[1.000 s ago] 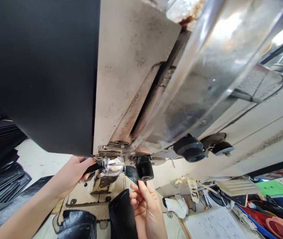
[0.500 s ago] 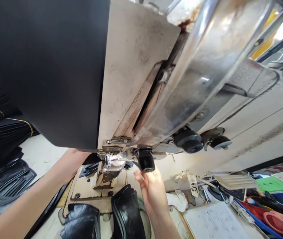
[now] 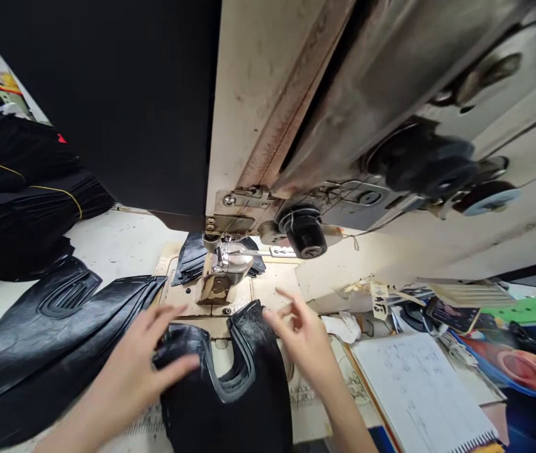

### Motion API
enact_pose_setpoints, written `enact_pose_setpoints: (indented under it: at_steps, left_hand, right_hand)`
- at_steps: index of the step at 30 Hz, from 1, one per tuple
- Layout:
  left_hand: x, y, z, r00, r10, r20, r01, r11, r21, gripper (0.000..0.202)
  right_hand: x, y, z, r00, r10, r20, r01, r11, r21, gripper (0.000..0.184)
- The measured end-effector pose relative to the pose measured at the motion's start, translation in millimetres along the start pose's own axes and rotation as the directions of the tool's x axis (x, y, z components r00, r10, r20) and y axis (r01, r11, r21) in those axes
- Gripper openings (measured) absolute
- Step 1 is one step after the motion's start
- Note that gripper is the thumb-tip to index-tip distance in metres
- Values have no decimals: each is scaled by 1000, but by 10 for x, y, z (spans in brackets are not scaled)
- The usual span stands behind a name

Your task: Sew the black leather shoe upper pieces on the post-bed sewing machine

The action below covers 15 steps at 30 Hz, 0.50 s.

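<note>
1. We count two hands: one left hand [image 3: 144,353], one right hand [image 3: 308,340].
2. We see three stacks of black pieces on the table [image 3: 121,245]: a left stack [image 3: 74,340] toward its left edge, a near stack [image 3: 230,418] toward its near edge, a far stack [image 3: 191,257] farther back.
3. We find one sewing machine [image 3: 249,107].
4. We count one notebook [image 3: 414,377], toward the near right corner.

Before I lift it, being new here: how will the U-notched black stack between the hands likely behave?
The black stack probably flexes rather than staying rigid, since its layers look thin. They may slide apart, as separate edges show along the notch. Its glossy upper ends could feel slightly slippery.
</note>
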<state>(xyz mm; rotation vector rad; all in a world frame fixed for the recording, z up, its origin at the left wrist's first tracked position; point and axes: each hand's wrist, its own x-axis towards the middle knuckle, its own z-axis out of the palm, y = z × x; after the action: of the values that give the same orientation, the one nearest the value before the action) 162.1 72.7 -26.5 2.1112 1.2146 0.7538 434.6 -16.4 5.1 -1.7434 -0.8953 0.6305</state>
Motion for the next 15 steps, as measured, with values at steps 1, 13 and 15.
enact_pose_setpoints:
  at_steps: [1,13,15]
  left_hand:
    - [-155,-41,43,999,20,40,-21,1000,22,64]
    - [-288,198,52,985,-164,61,173,963,-208,32]
    - [-245,405,14,934,-344,96,346,806,-480,46]
  right_hand:
    - [-195,15,-54,1000,4,25,-2,995,-104,54]
    - [-770,381,99,986,-153,-60,96,833,-545,60]
    - [-796,393,142,968,-179,-174,111,933,-342,48]
